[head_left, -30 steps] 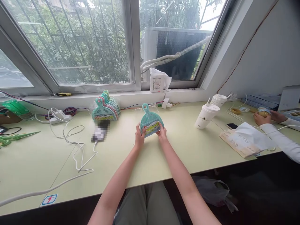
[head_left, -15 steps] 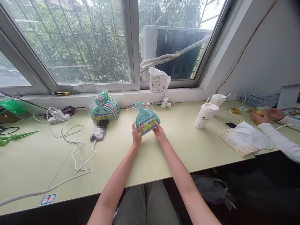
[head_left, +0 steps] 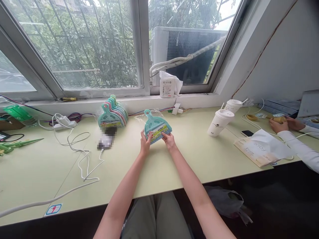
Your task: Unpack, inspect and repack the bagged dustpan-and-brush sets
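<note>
A teal mini dustpan and brush set (head_left: 154, 122) with a yellow label is in clear plastic wrapping. It is held over the table, its looped handle pointing away from me. My left hand (head_left: 145, 143) grips its lower left corner, thumb on the front. At the lower right edge, my right hand (head_left: 168, 140) pinches it with the thumb over the label; the fingers behind are mostly hidden. Farther left, by the sill, a row of similar wrapped dustpan sets (head_left: 113, 113) in teal, pink and white stands stacked one behind another.
White cables (head_left: 86, 162) and a power strip (head_left: 65, 124) lie on the left. Two white paper cups (head_left: 219, 122) with straws and a tissue pack (head_left: 259, 149) are on the right. Another person's hands (head_left: 280, 124) hold a small yellowish-brown object at far right.
My right thumb has moved onto the front of the label. The dustpan set stays nearly in place in both hands, and the whole view has shifted slightly.
</note>
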A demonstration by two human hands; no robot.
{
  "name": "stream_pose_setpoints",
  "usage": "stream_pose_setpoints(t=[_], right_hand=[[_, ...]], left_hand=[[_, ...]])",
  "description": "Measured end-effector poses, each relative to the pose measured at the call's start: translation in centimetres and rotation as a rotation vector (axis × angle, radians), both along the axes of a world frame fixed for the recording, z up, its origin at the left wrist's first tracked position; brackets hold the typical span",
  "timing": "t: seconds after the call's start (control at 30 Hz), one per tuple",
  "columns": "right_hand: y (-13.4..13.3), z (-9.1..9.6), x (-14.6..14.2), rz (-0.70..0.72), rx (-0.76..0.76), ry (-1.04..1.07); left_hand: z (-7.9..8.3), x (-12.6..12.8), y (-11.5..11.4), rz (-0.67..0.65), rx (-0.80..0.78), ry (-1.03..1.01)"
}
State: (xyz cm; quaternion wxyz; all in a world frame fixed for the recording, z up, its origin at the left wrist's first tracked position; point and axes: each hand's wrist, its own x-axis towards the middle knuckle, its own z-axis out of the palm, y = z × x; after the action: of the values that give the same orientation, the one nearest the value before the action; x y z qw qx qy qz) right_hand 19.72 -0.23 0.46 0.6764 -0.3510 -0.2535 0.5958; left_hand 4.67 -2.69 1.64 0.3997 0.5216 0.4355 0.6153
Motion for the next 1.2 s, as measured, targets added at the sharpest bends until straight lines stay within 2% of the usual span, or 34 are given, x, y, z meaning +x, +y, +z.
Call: stream_pose_setpoints(t=[0.23, 0.37, 0.5, 0.73, 0.83, 0.9, 1.0, 1.1, 1.2], right_hand=[[-0.3, 0.4, -0.1, 0.091, 0.020, 0.011], [-0.5, 0.7, -0.1, 0.157, 0.052, -0.052], [-0.4, 0.5, -0.2, 0.108, 0.036, -0.125], [-0.5, 0.5, -0.1, -0.059, 0.068, -0.091], [-0.7, 0.6, 0.0, -0.112, 0.055, -0.094], [-0.7, 0.6, 0.1, -0.149, 0.035, -0.087], [-0.6, 0.7, 0.4, -0.184, 0.024, -0.061], [-0.5, 0.8, 0.6, -0.145, 0.040, -0.046], [-0.6, 0.8, 0.4, -0.023, 0.059, -0.072]], left_hand=[[-0.3, -0.2, 0.4, 0.040, 0.025, -0.004], [-0.3, -0.4, 0.5, 0.068, 0.018, -0.024], [-0.2, -0.4, 0.3, 0.059, 0.005, -0.004], [0.3, 0.3, -0.1, -0.284, -0.189, -0.108], [0.5, 0.1, -0.3, -0.380, -0.269, -0.042], [0.5, -0.1, -0.4, -0.496, -0.317, 0.013], [0.6, -0.3, -0.2, -0.614, -0.365, 0.013], [0.5, -0.2, 0.4, -0.508, -0.380, -0.108], [0.3, -0.3, 0.9, -0.351, -0.284, -0.259]])
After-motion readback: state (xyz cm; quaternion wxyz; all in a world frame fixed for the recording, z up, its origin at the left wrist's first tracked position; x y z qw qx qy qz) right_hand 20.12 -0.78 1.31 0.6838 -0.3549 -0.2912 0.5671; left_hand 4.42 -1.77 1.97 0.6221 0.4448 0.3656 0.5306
